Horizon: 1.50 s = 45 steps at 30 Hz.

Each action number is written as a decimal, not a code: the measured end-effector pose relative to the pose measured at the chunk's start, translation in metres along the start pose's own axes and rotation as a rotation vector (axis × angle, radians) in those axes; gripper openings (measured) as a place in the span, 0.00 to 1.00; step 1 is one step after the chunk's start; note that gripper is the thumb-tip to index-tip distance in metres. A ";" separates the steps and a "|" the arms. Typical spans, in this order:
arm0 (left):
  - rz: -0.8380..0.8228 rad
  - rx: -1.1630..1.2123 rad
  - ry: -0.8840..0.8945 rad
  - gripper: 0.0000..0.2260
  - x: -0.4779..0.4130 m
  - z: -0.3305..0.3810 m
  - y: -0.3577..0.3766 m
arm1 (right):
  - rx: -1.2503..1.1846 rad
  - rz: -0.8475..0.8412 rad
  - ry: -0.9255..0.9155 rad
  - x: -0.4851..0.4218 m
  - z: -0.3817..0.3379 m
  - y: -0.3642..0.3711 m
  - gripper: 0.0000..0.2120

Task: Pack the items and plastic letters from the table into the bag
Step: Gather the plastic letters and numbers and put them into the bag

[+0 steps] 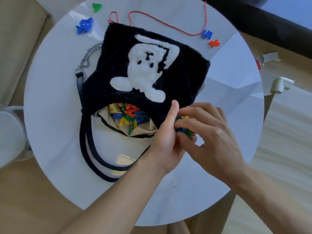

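Observation:
A black furry bag (182, 68) with a white plush figure lies on the round white table (55, 92), its zip mouth open toward me. Several coloured plastic letters (130, 116) lie inside on the beige lining. My left hand (166, 132) and my right hand (209, 132) meet at the right of the mouth, together clutching a bunch of plastic letters (183, 129). Loose pieces lie at the table's far side: a blue cluster (84, 25), a green piece (97, 7), a blue 5 (207, 34), an orange sign (214, 43).
A red string (162, 22) loops over the table behind the bag. The bag's chain (87, 56) and dark straps (87, 149) trail to the left and front. A small beige card (124, 161) lies under the straps. A white stool (10, 132) stands at left.

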<state>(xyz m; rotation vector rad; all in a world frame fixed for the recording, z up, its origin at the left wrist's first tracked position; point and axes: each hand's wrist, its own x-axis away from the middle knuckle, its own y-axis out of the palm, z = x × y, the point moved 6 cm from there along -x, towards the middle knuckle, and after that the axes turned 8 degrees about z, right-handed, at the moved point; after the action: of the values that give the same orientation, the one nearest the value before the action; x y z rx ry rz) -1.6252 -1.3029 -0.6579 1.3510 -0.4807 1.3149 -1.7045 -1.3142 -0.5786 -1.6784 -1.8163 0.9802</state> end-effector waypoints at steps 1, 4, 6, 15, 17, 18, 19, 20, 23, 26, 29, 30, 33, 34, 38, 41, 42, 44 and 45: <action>0.013 0.013 0.032 0.30 0.005 0.009 -0.010 | -0.028 -0.001 -0.005 -0.003 -0.009 0.005 0.08; 0.088 0.059 0.099 0.27 0.016 0.036 -0.051 | -0.198 -0.058 0.004 -0.016 -0.037 0.027 0.13; 0.113 0.130 0.137 0.20 0.020 0.049 -0.076 | -0.281 -0.037 0.065 -0.027 -0.045 0.040 0.16; 0.471 0.202 0.040 0.14 0.013 0.060 -0.133 | 0.525 -0.204 0.044 -0.080 -0.022 0.098 0.30; 0.457 0.231 0.053 0.13 0.008 0.066 -0.124 | 0.450 -0.115 0.055 -0.093 -0.021 0.089 0.26; 0.444 0.248 0.063 0.13 0.006 0.071 -0.118 | 0.391 -0.062 0.072 -0.098 -0.022 0.083 0.25; 0.435 0.269 0.070 0.13 0.003 0.074 -0.113 | 0.338 -0.021 0.084 -0.101 -0.024 0.078 0.24; 0.430 0.291 0.077 0.14 0.001 0.078 -0.108 | 0.299 0.008 0.095 -0.103 -0.026 0.073 0.23; 0.446 0.339 0.082 0.14 -0.002 0.085 -0.099 | 0.241 0.022 0.124 -0.099 -0.030 0.067 0.19; 0.485 0.331 0.090 0.16 0.002 0.088 -0.096 | 0.214 0.030 0.132 -0.094 -0.030 0.064 0.15; 0.517 0.312 0.094 0.15 0.007 0.086 -0.099 | 0.197 0.046 0.144 -0.093 -0.029 0.064 0.13; 0.527 0.314 0.097 0.15 0.009 0.085 -0.102 | 0.190 0.047 0.155 -0.092 -0.029 0.064 0.13; 0.528 0.338 0.124 0.14 0.012 0.082 -0.105 | 0.183 0.039 0.169 -0.090 -0.027 0.064 0.13; 0.524 0.350 0.134 0.14 0.013 0.081 -0.105 | 0.182 0.033 0.169 -0.089 -0.027 0.063 0.13; 0.544 0.331 0.180 0.14 0.016 0.076 -0.106 | 0.187 0.008 0.163 -0.085 -0.022 0.063 0.13; 0.545 0.216 0.236 0.18 0.016 0.073 -0.107 | 0.217 -0.016 0.154 -0.079 -0.019 0.064 0.12; 0.539 0.178 0.255 0.20 0.016 0.072 -0.108 | 0.223 -0.023 0.152 -0.077 -0.018 0.064 0.12; 0.526 0.114 0.286 0.24 0.016 0.070 -0.110 | 0.238 -0.042 0.143 -0.072 -0.017 0.066 0.13; 0.520 0.083 0.299 0.26 0.015 0.069 -0.111 | 0.246 -0.054 0.140 -0.070 -0.017 0.068 0.13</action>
<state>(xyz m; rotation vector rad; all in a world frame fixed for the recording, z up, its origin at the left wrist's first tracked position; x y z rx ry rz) -1.4964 -1.3262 -0.6730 1.1033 -0.5969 1.9478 -1.6388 -1.3800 -0.6116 -1.5015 -1.5732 0.9917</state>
